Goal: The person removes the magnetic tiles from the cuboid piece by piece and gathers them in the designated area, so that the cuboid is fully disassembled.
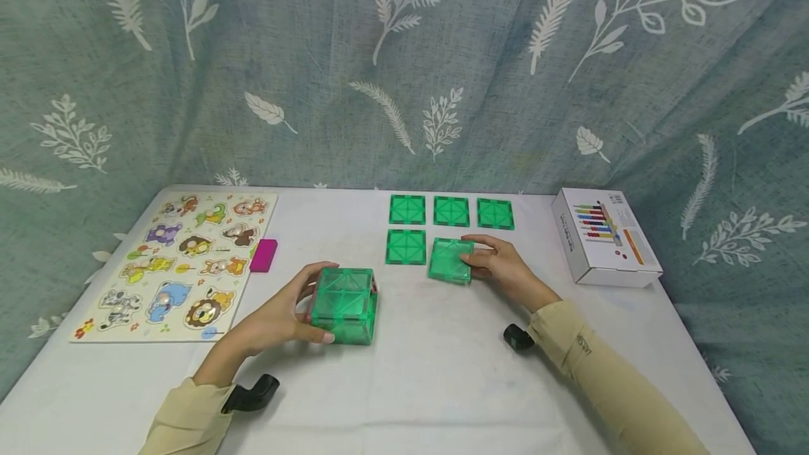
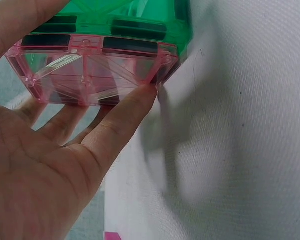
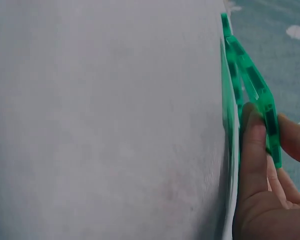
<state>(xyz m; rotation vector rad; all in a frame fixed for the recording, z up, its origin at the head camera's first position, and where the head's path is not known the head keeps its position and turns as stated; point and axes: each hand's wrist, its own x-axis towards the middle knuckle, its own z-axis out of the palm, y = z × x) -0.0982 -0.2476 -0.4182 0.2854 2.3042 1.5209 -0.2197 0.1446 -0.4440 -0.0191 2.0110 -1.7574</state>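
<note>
My left hand [image 1: 278, 318] grips a box of see-through magnetic tiles [image 1: 344, 297], thumb at its near side and fingers round its left. Its top and front are green, and one wall is a pink tile [image 2: 85, 75] in the left wrist view. My right hand [image 1: 502, 272] pinches a green square magnetic tile [image 1: 450, 262] by its right edge. In the right wrist view this tile [image 3: 252, 75] tilts up from the table, held between thumb and fingers. Directly left of it lies another flat green tile [image 1: 406, 247].
Three green tiles lie in a back row, one of them a middle tile [image 1: 451, 211]. An animal puzzle board [image 1: 253, 220] covers the left side, with a magenta block [image 1: 263, 255] at its edge. A white box [image 1: 607, 237] stands at the right, and patterned cloth [image 1: 404, 69] hangs behind.
</note>
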